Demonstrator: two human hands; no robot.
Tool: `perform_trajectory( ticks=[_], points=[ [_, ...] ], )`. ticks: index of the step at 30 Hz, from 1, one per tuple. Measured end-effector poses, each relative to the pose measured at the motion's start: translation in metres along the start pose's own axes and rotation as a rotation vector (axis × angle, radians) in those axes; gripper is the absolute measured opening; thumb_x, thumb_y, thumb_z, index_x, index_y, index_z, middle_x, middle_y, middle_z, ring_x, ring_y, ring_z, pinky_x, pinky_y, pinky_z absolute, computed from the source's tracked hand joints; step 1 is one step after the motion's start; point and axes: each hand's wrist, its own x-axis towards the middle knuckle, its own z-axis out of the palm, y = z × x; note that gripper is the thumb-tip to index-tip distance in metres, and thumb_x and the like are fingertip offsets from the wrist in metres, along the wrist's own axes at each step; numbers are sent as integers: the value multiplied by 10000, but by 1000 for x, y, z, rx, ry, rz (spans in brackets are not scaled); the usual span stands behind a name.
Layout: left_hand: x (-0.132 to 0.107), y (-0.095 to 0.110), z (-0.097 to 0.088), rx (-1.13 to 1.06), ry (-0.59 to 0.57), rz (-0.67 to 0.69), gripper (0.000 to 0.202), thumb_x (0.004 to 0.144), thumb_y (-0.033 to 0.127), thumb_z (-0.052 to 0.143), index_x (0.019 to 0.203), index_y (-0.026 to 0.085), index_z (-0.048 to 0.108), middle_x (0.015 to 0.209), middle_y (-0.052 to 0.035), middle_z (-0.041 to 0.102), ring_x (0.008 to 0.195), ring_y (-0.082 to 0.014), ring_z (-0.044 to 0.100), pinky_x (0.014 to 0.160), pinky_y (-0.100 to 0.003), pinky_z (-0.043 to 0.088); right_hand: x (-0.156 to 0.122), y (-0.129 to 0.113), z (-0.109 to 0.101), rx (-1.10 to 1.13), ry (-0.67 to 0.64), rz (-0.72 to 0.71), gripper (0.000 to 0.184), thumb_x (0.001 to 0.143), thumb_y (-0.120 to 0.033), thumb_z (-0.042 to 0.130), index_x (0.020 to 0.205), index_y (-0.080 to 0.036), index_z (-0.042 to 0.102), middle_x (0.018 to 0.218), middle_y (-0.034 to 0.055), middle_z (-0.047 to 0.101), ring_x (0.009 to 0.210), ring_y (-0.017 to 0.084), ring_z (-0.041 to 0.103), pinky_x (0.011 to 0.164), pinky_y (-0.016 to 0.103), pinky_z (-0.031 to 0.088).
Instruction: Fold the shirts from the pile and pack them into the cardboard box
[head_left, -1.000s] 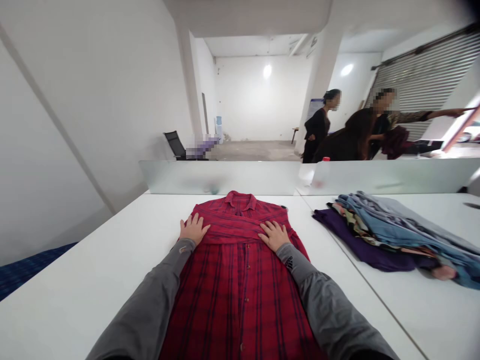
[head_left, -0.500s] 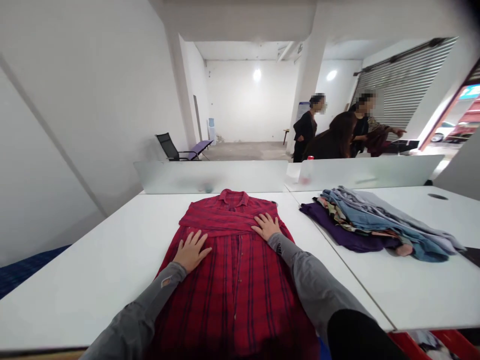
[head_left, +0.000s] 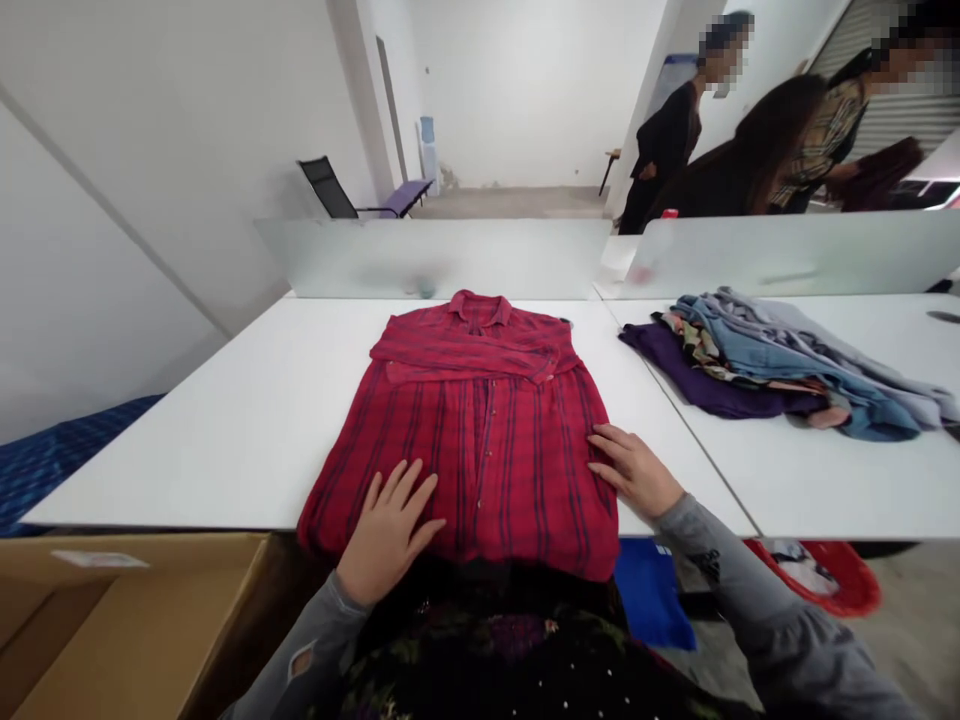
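Observation:
A red plaid shirt (head_left: 480,420) lies buttoned and flat on the white table (head_left: 247,420), collar away from me, sleeves folded across the chest. Its hem hangs over the near table edge. My left hand (head_left: 386,530) rests flat and open on the lower left part of the shirt, fingers spread. My right hand (head_left: 634,470) lies flat and open on the shirt's lower right edge, fingers pointing left.
A pile of folded clothes (head_left: 780,360) sits on the adjoining table to the right. Frosted dividers (head_left: 435,258) stand at the table's far edge. A cardboard box (head_left: 112,620) is at lower left, a red basket (head_left: 825,575) under the right table. People (head_left: 750,150) stand behind.
Both hands slid down the shirt from the chest toward the hem. The view dropped and pulled back, so the near table edge and the box show.

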Motion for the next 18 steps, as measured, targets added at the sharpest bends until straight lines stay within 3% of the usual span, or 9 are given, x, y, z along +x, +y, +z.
perform_trajectory(
  ticks=[3, 7, 10, 13, 16, 18],
  points=[
    [-12, 20, -4, -43, -24, 170, 603, 933, 479, 470, 1462, 218, 344, 1516, -103, 339, 1414, -312, 253, 1133, -568, 236, -49, -36, -16, 145, 146, 54, 377, 913, -427, 502, 1193, -203, 617, 1288, 123, 581, 1191, 257, 542, 1002, 453, 453],
    [-16, 31, -8, -109, 66, 120, 608, 949, 406, 463, 1485, 187, 278, 1512, -119, 342, 1416, -280, 261, 1144, -519, 256, -103, -75, -22, 213, 440, 286, 188, 875, -355, 573, 961, -216, 667, 954, 99, 675, 918, 224, 639, 842, 377, 524],
    [-5, 40, -11, -109, 93, 149, 602, 950, 405, 461, 1484, 192, 283, 1532, -111, 302, 1433, -292, 207, 1152, -527, 232, -129, -90, -5, 344, 350, 396, 210, 862, -395, 580, 891, -210, 675, 875, 80, 687, 824, 208, 650, 769, 342, 537],
    [9, 53, -8, -59, 71, 269, 587, 945, 439, 459, 1476, 235, 315, 1535, -77, 301, 1430, -316, 207, 1137, -555, 239, -136, -97, 13, 571, 249, 524, 358, 843, -497, 573, 983, -193, 697, 958, 89, 709, 877, 219, 662, 786, 340, 541],
    [15, 61, 1, 0, 82, 356, 599, 922, 489, 479, 1468, 289, 332, 1517, -37, 340, 1400, -330, 282, 1090, -562, 321, -129, -103, 19, 792, 264, 638, 444, 850, -559, 533, 968, -170, 712, 970, 92, 713, 944, 238, 645, 863, 360, 504],
    [17, 61, 10, 26, 116, 381, 612, 910, 502, 488, 1469, 310, 326, 1507, -16, 358, 1380, -329, 324, 1057, -553, 370, -122, -108, 19, 904, 303, 680, 467, 838, -584, 540, 862, -151, 712, 878, 80, 709, 871, 229, 635, 814, 344, 493]
  ],
)
